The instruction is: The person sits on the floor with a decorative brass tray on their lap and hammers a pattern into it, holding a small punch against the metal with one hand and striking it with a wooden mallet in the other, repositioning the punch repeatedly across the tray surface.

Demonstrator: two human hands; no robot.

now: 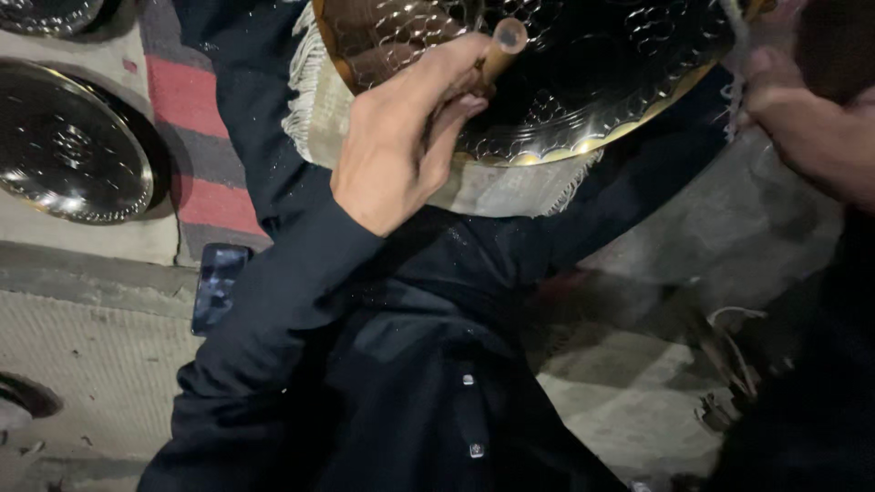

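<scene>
A wooden-handled tool [497,56] is gripped in the closed left hand [406,137], its rounded end pointing up over an embossed brass tray [583,82]. The tray is propped across the lap, cushioned by a pale fringed cloth [321,109] laid over dark clothing. At the upper right edge, the right hand [802,118] is seen pressed against the tray's rim, though whether its fingers are curled around anything cannot be told. A finished silver-coloured tray [68,146] is laid flat on the floor at left, near a striped mat [196,137] and a dark phone [219,284].
</scene>
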